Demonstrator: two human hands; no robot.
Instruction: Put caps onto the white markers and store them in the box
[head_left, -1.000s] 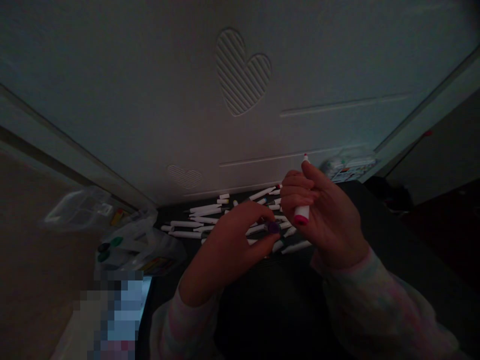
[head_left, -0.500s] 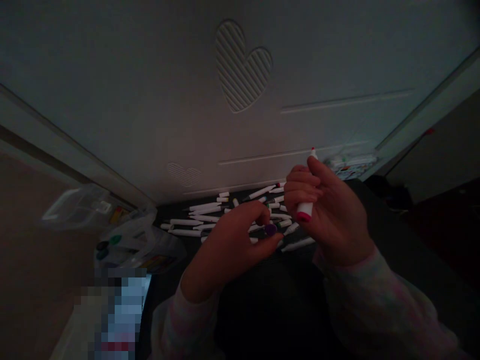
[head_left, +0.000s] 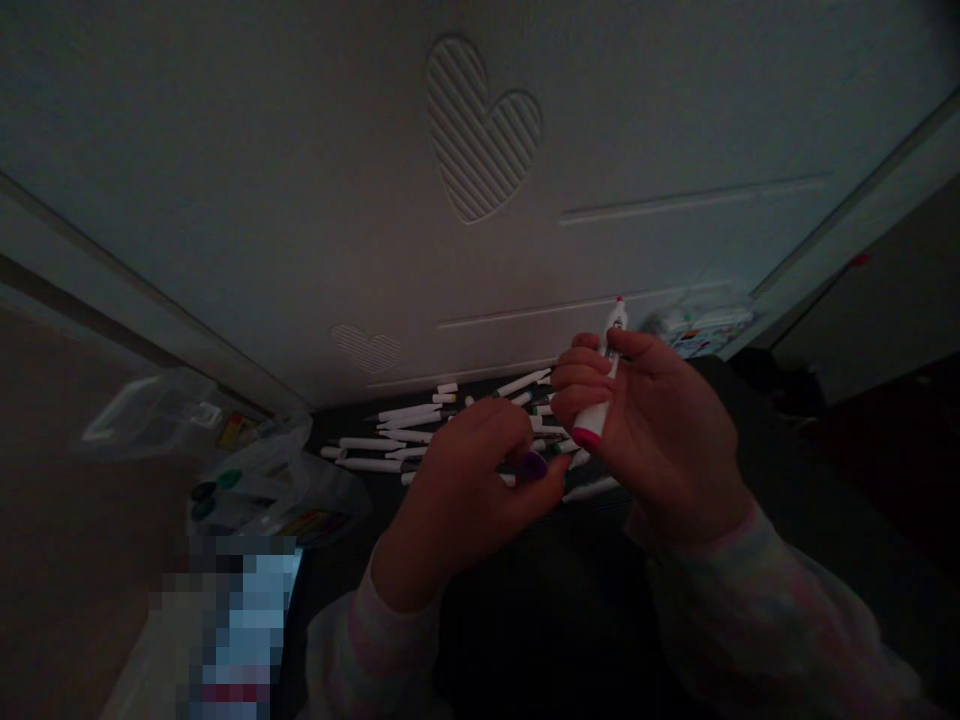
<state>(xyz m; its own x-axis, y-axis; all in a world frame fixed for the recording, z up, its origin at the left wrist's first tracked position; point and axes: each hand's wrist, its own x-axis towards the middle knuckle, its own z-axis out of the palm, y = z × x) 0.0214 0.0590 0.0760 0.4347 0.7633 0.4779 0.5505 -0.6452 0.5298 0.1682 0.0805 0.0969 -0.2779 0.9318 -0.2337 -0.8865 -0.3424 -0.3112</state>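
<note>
**Pink-ended marker (head_left: 595, 418) has shifted left, nearer the left hand (head_left: 469, 490), in half a second**

At far left, one clear case (head_left: 300, 480) shows three coloured ends – one green, two dark. Next, the left thumb and curled fingers pinch one purple-ended piece (head_left: 534, 464); whether cap or marker, I cannot tell. Loose markers (head_left: 409, 437), over ten, lie behind on the dark surface (head_left: 757, 450) – overlapping and partly hidden, so uncountable. Rightward, the right hand (head_left: 660, 430) wraps its fingers round the single pink-ended marker, its middle covered; its long axis slants steeply, tip up and away.
</note>
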